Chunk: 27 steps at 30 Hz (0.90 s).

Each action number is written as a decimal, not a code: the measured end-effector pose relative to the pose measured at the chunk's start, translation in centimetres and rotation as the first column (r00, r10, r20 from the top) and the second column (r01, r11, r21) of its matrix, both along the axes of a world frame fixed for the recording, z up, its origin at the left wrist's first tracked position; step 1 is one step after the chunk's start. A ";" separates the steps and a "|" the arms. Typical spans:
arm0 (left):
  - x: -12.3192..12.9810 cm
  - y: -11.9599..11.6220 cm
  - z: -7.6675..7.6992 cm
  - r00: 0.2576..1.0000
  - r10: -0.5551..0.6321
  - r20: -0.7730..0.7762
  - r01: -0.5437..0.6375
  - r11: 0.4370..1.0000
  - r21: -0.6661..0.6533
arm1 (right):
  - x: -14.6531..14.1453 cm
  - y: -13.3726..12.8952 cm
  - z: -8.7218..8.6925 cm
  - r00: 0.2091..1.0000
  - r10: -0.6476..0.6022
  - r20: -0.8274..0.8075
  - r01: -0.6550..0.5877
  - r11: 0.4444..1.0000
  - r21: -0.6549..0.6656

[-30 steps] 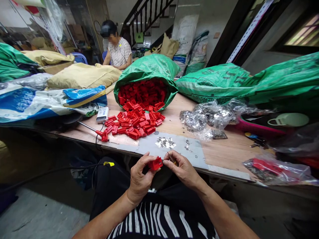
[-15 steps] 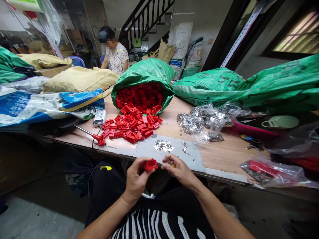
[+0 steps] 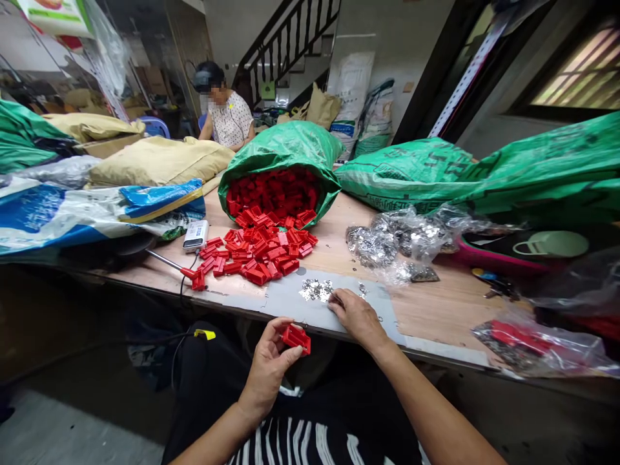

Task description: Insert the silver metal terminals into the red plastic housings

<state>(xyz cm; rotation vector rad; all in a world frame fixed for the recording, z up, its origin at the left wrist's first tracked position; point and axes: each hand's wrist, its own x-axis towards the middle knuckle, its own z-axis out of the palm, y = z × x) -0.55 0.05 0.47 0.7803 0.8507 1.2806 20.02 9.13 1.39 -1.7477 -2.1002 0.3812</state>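
Clearly, red piece (image 3: 297, 338) between left fingers (image 3: 290, 356).

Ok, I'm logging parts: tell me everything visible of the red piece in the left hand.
The red piece looks like glossy hard plastic: a boxy shell with a hollow, open side. The left hand pinches it, tilted, off the near edge of the table. Fingers hide part; any fitting inside is too small to tell.

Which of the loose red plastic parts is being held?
The red plastic part in the left hand, between thumb and fingers, short of the table; the other loose ones lie on it or in the open green sack.
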 end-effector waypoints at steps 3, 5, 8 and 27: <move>-0.1 0.3 0.5 0.998 -0.009 0.059 0.012 0.999 -0.045 | 0.1 0.0 0.1 1.000 0.003 -0.020 -0.003 1.000 0.011; -0.3 0.6 1.0 0.994 -0.006 0.108 0.015 0.997 -0.082 | 0.2 -0.3 0.3 0.997 0.020 -0.075 -0.019 1.000 0.022; -0.4 1.3 1.7 0.987 0.019 0.162 -0.002 0.995 -0.100 | -0.2 -1.2 1.2 0.972 0.076 -0.222 -0.075 0.997 0.013; -0.2 2.6 3.2 0.990 -0.024 0.140 0.028 0.999 -0.023 | -3.9 -4.4 4.6 0.747 0.459 -0.481 -0.472 0.875 0.103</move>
